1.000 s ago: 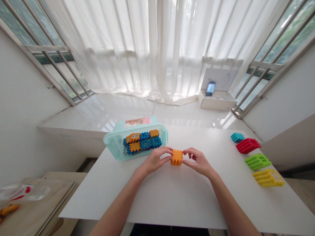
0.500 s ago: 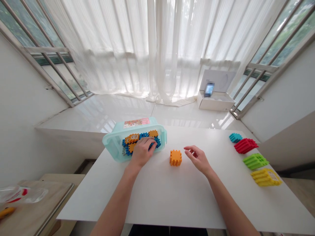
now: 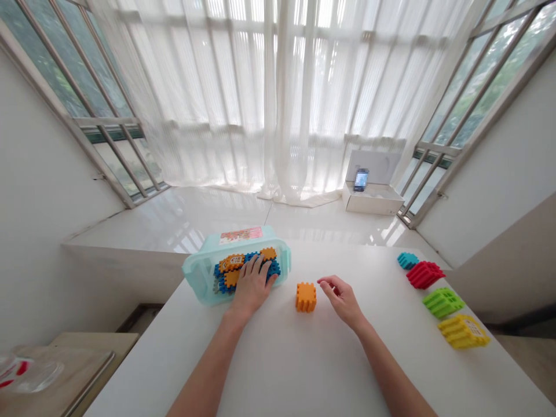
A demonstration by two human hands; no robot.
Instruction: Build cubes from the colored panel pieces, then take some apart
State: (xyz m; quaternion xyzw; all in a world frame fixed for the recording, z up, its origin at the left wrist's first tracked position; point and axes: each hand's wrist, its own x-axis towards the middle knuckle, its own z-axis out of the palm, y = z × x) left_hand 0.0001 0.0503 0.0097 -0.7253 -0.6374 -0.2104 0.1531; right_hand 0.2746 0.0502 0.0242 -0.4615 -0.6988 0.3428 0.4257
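My left hand (image 3: 253, 284) reaches into a pale mint plastic bin (image 3: 200, 277), its fingers spread over interlocking building blocks. Among the blocks are an orange piece with a white lattice window (image 3: 232, 262), a plain orange piece (image 3: 231, 278) and several blue ones (image 3: 273, 268). Whether the fingertips grip a block I cannot make out; they look spread. An orange notched cube (image 3: 306, 297) stands on the white table (image 3: 295, 365), between the hands. Just right of it, apart from the cube, my right hand (image 3: 341, 296) hovers with fingers loosely curved and nothing visible in them.
Along the table's right side stand a turquoise block stack (image 3: 408, 260), a red stack (image 3: 425, 274), a green stack (image 3: 443, 302) and a yellow stack (image 3: 464, 332). A white box (image 3: 373, 202) sits open on the sill. A clear bottle (image 3: 32, 373) lies at far left.
My view has tilted up, so the scene sits lower. My left hand's fingers have gone from curled to more spread over the blocks. My right hand stays beside the orange cube.
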